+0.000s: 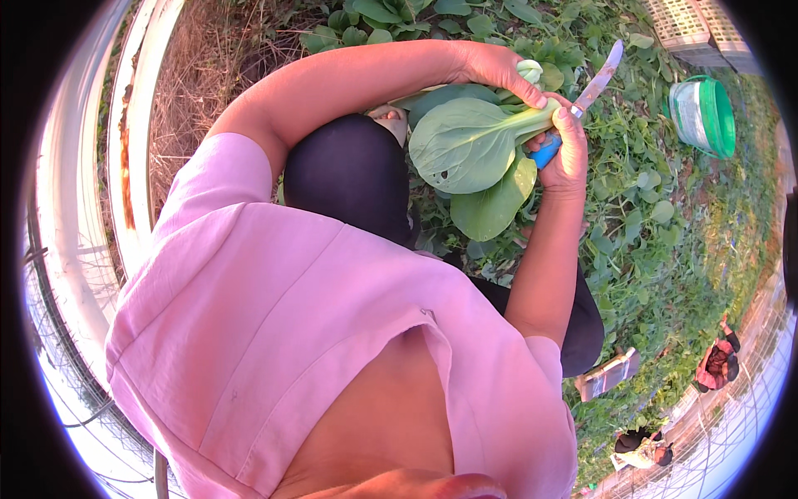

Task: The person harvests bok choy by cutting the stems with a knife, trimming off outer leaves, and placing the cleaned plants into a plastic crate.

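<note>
My left hand [508, 75] grips the pale stalks of a leafy green [464, 143], which looks like bok choy; its broad leaves spread toward my knees. My right hand [564, 146] is closed on a knife [597, 81] by its blue handle, and its thumb presses the base of the same stalks. The blade is curved, has brown smears and points up and away from the plant. A pale, rounded stalk base [528, 70] shows beside my left fingers. Part of the handle is hidden by my right fingers.
Low green plants [642, 206] cover the ground. At the upper right stand a green and white bucket [689, 112] and pale plastic crates [679, 25]. A small box-like object [608, 374] lies by my right knee. Two people [717, 365] are farther off at the lower right. Dry grass [199, 93] grows at the left.
</note>
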Demonstrator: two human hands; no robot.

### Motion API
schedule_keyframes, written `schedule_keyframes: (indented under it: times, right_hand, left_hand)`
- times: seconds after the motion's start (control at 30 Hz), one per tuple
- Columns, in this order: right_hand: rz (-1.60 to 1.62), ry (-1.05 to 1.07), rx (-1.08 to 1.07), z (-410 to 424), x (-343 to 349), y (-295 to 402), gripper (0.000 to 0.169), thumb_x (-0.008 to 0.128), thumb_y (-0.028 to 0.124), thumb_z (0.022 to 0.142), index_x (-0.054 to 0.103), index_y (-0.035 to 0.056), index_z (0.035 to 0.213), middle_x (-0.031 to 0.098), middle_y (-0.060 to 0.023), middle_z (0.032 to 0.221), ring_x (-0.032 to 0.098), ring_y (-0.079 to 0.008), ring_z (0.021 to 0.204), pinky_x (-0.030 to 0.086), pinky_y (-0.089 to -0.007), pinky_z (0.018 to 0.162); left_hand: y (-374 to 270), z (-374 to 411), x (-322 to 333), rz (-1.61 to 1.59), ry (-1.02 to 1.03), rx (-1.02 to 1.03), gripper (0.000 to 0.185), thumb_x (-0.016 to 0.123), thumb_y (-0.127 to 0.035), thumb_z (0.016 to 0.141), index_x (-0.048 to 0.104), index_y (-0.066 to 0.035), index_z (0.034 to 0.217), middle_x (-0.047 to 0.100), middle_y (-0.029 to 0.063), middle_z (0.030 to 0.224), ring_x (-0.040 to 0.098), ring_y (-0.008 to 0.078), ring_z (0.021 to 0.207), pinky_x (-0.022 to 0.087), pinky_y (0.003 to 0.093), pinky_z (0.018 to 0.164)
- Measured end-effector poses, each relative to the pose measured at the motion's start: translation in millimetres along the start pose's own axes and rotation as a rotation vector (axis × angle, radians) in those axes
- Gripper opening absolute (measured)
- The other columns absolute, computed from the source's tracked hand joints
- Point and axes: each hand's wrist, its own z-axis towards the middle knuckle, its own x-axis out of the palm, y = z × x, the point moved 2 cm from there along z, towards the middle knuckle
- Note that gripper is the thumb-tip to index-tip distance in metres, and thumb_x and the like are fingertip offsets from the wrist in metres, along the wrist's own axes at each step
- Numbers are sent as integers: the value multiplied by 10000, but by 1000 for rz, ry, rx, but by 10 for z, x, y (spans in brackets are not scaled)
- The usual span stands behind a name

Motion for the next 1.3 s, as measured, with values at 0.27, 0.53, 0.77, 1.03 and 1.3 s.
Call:
schedule_keyframes:
  times: [0.27,0.53,0.77,1.03,1.3]
  right_hand:
    - [-378,-340,23,43,114,43,295,681,335,745,534,91,823,505,13,624,440,-79,453,353,-215,400]
    - [-401,-283,-22,46,120,12,276,672,183,743,523,35,920,522,0,670,447,-76,486,372,-214,424]
    - [-477,-93,135,-131,-183,-128,289,617,84,741,538,8,1009,585,-46,772,472,-72,528,383,-198,451]
    - [-567,-448,341,-175,-1038,-1002,286,562,136,781,509,41,1045,520,-16,729,466,-80,471,374,-227,398]
    - [-599,-520,389,518,-1158,-1368,398,483,78,821,396,63,1209,481,-33,736,455,-99,495,387,-253,410]
  left_hand:
    - [169,100,25,89,-65,-10,538,777,-364,619,548,-38,981,580,89,956,556,201,857,453,337,765]
    - [188,116,-72,-8,-17,-56,465,727,-150,646,505,-20,1034,576,73,918,549,163,854,447,312,778]
    - [198,38,-204,604,111,53,520,729,-143,599,486,-36,1046,574,76,898,543,167,828,441,316,752]
    - [733,297,-570,978,45,-49,554,695,-171,555,469,-34,1041,579,163,866,571,307,821,451,389,702]
    - [1091,776,-601,1213,73,-125,515,671,-90,548,471,-27,1018,528,138,974,540,327,883,456,403,744]
